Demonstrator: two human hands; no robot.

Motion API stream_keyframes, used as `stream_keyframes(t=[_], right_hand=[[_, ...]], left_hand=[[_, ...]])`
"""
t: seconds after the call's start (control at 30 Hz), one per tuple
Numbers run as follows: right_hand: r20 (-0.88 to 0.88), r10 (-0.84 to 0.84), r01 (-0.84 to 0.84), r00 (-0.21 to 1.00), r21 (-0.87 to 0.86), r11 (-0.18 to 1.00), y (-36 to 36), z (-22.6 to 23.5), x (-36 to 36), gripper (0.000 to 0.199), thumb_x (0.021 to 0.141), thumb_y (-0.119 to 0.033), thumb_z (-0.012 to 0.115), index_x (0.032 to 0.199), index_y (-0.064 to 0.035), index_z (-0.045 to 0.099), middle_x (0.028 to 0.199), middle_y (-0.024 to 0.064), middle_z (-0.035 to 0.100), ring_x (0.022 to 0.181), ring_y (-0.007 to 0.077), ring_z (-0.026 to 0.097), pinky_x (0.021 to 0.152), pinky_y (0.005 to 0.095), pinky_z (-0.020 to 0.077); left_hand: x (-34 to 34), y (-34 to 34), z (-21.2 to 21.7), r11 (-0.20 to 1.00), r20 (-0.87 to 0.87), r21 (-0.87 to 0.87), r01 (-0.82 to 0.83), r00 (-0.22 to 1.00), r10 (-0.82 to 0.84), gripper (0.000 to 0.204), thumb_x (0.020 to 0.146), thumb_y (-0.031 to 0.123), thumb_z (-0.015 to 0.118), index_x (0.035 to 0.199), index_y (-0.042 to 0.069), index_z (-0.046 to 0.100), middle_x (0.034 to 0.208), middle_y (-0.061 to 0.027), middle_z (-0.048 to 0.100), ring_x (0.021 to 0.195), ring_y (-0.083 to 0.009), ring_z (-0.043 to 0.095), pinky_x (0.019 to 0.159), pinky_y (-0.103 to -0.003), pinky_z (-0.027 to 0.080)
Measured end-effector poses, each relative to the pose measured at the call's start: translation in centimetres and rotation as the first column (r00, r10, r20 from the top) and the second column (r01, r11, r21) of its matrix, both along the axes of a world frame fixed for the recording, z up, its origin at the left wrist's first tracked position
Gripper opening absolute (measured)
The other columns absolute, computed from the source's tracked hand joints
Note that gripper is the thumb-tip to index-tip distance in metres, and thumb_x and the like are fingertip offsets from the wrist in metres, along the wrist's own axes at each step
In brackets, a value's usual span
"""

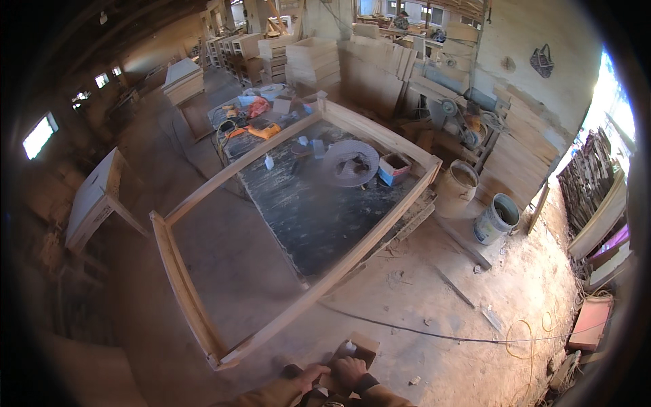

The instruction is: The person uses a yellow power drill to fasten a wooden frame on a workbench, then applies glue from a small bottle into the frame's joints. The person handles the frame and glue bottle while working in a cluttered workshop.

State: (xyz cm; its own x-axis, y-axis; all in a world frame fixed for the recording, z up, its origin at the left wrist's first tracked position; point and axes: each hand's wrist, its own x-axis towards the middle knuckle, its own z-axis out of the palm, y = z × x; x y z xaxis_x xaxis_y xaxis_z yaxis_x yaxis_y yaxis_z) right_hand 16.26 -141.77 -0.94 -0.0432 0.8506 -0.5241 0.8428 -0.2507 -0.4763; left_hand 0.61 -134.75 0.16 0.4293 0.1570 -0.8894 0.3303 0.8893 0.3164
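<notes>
Low in front of me, my left hand (312, 375) and my right hand (349, 370) are close together at a small open brown cardboard box (367, 345). A white bottle-like thing (350, 346) shows inside it. My right hand's fingers curl over the box's near side. The left hand's fingers are bent and closed; what they hold, if anything, is hidden. Just beyond stands a large rectangular wooden frame (180, 279), around and over part of a dark worktable (319, 227). On that table are a woven hat (351, 163), a blue-and-red box (393, 169) and a small white bottle (269, 162).
Orange power tools (264, 130) crowd the table's far end. Two buckets, one cream (456, 191) and one white-grey (497, 219), stand to the right. A dark cable (407, 331) crosses the floor. A pale wooden piece (95, 193) stands left; stacked drawers (312, 62) stand behind.
</notes>
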Motion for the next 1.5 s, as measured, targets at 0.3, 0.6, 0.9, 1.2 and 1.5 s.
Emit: stream_keyframes(t=[0.3,0.6,0.9,1.2,1.5], right_hand=[[-0.104,0.061,-0.065,0.993,-0.035,0.997,0.5,-0.3,-0.8,0.028,0.092,-0.037,0.058,0.099,-0.0123,0.069,0.100,0.0136,0.070,0.095,0.0344,0.069,0.081,0.0483,0.0531],[-0.066,0.062,-0.056,0.996,0.096,0.994,-1.2,-6.8,-2.8,0.024,0.092,-0.034,0.057,0.094,-0.0103,0.063,0.096,0.0120,0.069,0.092,0.0324,0.067,0.077,0.0486,0.0513],[-0.032,0.048,-0.038,0.998,0.267,0.963,-2.6,-8.8,-2.8,0.027,0.092,-0.036,0.056,0.094,-0.0104,0.064,0.095,0.0123,0.069,0.091,0.0333,0.067,0.075,0.0495,0.0494],[-0.122,0.071,-0.070,0.990,0.011,0.997,-0.2,-4.5,-2.0,0.039,0.091,-0.049,0.059,0.097,-0.0109,0.068,0.099,0.0138,0.068,0.093,0.0345,0.065,0.081,0.0500,0.0465],[-0.081,0.148,-0.152,0.986,-0.054,0.987,2.8,0.5,-5.2,0.020,0.089,-0.029,0.057,0.093,-0.0107,0.064,0.100,0.0152,0.067,0.092,0.0380,0.064,0.082,0.0549,0.0438]], left_hand=[[-3.3,-1.7,-8.5,0.997,0.069,-0.023,-0.068,0.995,0.070,0.018,0.082,0.011,0.066,0.099,0.005,0.066,0.082,-0.0058,0.067,0.069,-0.0177,0.065,0.062,-0.032,0.053],[-3.7,-1.0,-6.3,0.999,0.036,0.036,-0.028,0.999,0.027,0.019,0.081,0.008,0.067,0.100,0.004,0.067,0.082,-0.0058,0.066,0.071,-0.0176,0.065,0.064,-0.032,0.052],[-2.2,-0.5,-3.1,0.989,-0.063,0.104,0.109,0.993,-0.103,0.019,0.084,0.011,0.063,0.102,0.012,0.063,0.064,0.0019,0.051,0.049,-0.0087,0.041,0.044,-0.027,0.028],[-2.8,-1.3,-6.1,0.997,-0.031,0.068,0.030,0.999,-0.028,0.032,0.085,0.010,0.062,0.116,0.005,0.064,0.080,0.0010,0.063,0.058,-0.0057,0.051,0.048,-0.024,0.038],[-7.7,-2.6,-7.3,0.984,-0.012,0.137,-0.116,0.993,0.119,0.034,0.084,0.014,0.063,0.117,0.008,0.066,0.091,-0.0022,0.065,0.067,-0.0092,0.054,0.056,-0.027,0.038]])
